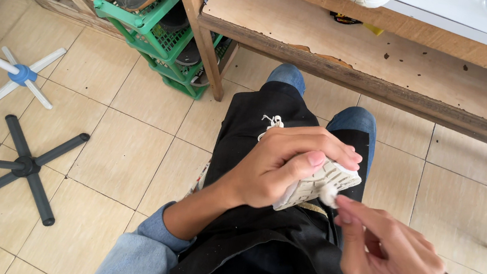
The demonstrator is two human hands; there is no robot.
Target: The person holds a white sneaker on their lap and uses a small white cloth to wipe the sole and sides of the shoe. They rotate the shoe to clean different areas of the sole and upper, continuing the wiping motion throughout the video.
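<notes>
We note the left hand gripping a white rubber-soled shoe, sole up, long axis running lower-left to upper-right, while the right hand pinches a small white pad against the sole's near edge.

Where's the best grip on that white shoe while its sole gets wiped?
Probably around the upper, from the left, as the left hand does: the white shoe lies sole-up, so the tread stays exposed for the right hand and its small white pad.

I see open tiled floor left of my lap; ahead the wooden shelf, its leg and a green rack block; black stand base far left.
</notes>
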